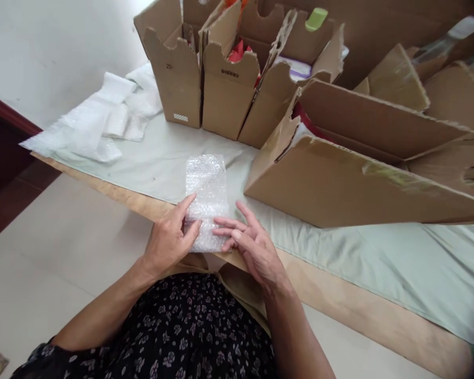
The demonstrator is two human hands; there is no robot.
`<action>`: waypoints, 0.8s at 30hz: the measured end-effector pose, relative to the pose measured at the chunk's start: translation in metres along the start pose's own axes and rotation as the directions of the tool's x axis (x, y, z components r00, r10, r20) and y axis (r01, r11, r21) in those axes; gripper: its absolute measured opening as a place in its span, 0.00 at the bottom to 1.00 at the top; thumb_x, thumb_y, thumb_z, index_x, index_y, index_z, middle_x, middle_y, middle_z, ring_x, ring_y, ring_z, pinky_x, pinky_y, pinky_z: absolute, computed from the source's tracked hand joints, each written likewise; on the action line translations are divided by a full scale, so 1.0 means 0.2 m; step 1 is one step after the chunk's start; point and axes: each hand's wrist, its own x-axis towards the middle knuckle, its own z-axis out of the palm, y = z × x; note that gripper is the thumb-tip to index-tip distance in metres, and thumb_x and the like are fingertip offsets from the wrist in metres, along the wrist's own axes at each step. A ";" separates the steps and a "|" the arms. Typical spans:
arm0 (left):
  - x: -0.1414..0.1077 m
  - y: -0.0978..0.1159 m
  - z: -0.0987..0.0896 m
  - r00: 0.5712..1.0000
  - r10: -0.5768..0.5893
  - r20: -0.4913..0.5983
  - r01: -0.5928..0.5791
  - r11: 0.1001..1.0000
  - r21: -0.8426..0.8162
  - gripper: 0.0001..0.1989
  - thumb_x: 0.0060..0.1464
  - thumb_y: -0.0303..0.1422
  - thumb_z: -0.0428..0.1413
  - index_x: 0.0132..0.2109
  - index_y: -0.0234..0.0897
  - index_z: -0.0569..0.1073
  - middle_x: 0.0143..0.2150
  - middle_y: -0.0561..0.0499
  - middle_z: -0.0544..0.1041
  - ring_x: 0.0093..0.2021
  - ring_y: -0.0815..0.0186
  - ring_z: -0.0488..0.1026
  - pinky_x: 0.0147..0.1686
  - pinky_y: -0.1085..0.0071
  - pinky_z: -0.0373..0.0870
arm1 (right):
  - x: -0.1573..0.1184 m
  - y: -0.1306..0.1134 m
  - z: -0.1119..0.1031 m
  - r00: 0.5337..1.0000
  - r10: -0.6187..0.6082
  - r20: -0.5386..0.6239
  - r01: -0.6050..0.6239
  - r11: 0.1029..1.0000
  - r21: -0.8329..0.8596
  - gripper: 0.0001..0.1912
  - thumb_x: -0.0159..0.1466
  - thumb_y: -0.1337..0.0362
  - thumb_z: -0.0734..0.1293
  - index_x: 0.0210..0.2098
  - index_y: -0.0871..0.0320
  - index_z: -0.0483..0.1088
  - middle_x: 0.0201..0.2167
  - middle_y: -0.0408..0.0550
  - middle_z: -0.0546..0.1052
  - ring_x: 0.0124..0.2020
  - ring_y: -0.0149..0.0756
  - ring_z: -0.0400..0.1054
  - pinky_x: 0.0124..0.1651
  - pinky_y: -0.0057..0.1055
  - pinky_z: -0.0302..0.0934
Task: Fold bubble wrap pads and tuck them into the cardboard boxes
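Observation:
A clear piece of bubble wrap [206, 181], long and flat, lies over the table's front edge with its lower end close to my body. My left hand [166, 237] grips its left edge, thumb and index finger on top and the other fingers out of sight. At the lower right side, my right hand [256, 245] is open, its fingers spread, with fingertips over the wrap's surface. Whether those fingertips press on it, I cannot tell. A crease crosses the wrap between the two hands.
Several cut-open cardboard boxes [181, 79] stand along the back, holding red and white items. A longer box [359, 179] sits to the right. Loose bubble wrap [90, 118] is piled at the left. Pale green cloth [150, 163] covers the wooden table [335, 295].

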 end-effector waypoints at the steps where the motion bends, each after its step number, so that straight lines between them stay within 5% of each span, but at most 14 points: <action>1: 0.00 0.00 0.01 0.998 0.056 -0.036 -0.052 0.993 0.107 0.26 0.63 0.33 0.57 0.67 0.35 0.69 0.41 0.47 0.81 0.37 0.62 0.77 0.46 0.63 0.77 | -0.02 0.01 0.00 0.997 -0.069 -0.039 0.066 0.995 -0.074 0.42 0.70 0.55 0.69 0.76 0.49 0.46 0.57 0.56 0.79 0.50 0.40 0.79 0.41 0.33 0.75; 3: 0.02 -0.01 0.04 0.989 0.137 -0.054 -0.122 0.966 0.229 0.26 0.63 0.30 0.56 0.66 0.31 0.70 0.39 0.46 0.80 0.37 0.61 0.77 0.45 0.62 0.77 | -0.06 0.04 -0.01 0.956 -0.279 -0.092 0.233 0.910 -0.342 0.32 0.72 0.59 0.66 0.73 0.46 0.55 0.55 0.52 0.80 0.51 0.38 0.78 0.47 0.37 0.75; 6: 0.05 -0.03 0.05 0.985 0.169 -0.009 -0.157 0.932 0.325 0.28 0.61 0.29 0.57 0.68 0.30 0.68 0.37 0.47 0.79 0.36 0.59 0.77 0.43 0.61 0.78 | -0.11 0.06 -0.01 0.846 -0.523 0.101 0.403 0.505 -0.763 0.23 0.70 0.65 0.68 0.64 0.48 0.69 0.59 0.51 0.78 0.61 0.44 0.72 0.62 0.49 0.69; 8: 0.05 -0.03 0.04 0.986 0.164 0.011 -0.156 0.918 0.364 0.29 0.61 0.29 0.57 0.68 0.30 0.67 0.39 0.46 0.78 0.39 0.57 0.77 0.43 0.60 0.79 | -0.11 0.08 -0.01 0.815 -0.505 0.284 0.449 0.242 -0.860 0.22 0.69 0.65 0.70 0.62 0.53 0.71 0.65 0.54 0.74 0.68 0.50 0.65 0.64 0.53 0.66; 11: 0.02 0.00 -0.02 0.976 0.215 -0.036 -0.186 0.909 0.372 0.27 0.63 0.30 0.58 0.67 0.33 0.67 0.54 0.37 0.76 0.53 0.52 0.77 0.51 0.55 0.78 | -0.08 0.09 0.00 0.809 -0.451 0.377 0.455 0.074 -0.887 0.14 0.72 0.66 0.67 0.56 0.56 0.74 0.63 0.53 0.76 0.68 0.51 0.65 0.60 0.51 0.68; 14: -0.07 0.04 -0.10 0.938 0.346 0.010 -0.336 0.904 0.266 0.25 0.65 0.34 0.59 0.66 0.35 0.68 0.63 0.35 0.72 0.62 0.49 0.72 0.60 0.51 0.73 | -0.07 0.07 0.01 0.783 -0.498 0.374 0.456 0.049 -0.889 0.11 0.74 0.69 0.64 0.51 0.56 0.76 0.54 0.50 0.82 0.62 0.46 0.72 0.57 0.47 0.66; 17: -0.16 0.06 -0.12 0.896 0.421 0.140 -0.437 0.892 0.116 0.23 0.64 0.36 0.61 0.63 0.36 0.70 0.56 0.40 0.78 0.58 0.52 0.74 0.60 0.52 0.71 | -0.09 0.03 0.01 0.786 -0.499 0.366 0.475 0.108 -0.873 0.09 0.75 0.67 0.63 0.48 0.56 0.76 0.45 0.48 0.84 0.50 0.41 0.77 0.52 0.42 0.66; 21: -0.21 0.07 -0.06 0.942 0.335 0.037 -0.337 0.937 0.088 0.14 0.65 0.25 0.58 0.56 0.36 0.74 0.42 0.48 0.81 0.42 0.63 0.76 0.46 0.63 0.74 | -0.10 0.00 0.02 0.840 -0.469 0.272 0.409 0.218 -0.886 0.09 0.75 0.63 0.63 0.47 0.56 0.76 0.39 0.47 0.84 0.39 0.37 0.76 0.45 0.37 0.68; 24: -0.19 0.06 -0.01 0.964 0.264 -0.039 -0.259 0.960 0.103 0.13 0.65 0.25 0.56 0.55 0.35 0.75 0.39 0.50 0.81 0.38 0.64 0.75 0.41 0.65 0.75 | -0.12 0.01 0.03 0.790 -0.588 0.173 0.353 0.206 -0.913 0.12 0.74 0.60 0.65 0.53 0.57 0.74 0.45 0.51 0.83 0.43 0.39 0.76 0.47 0.39 0.70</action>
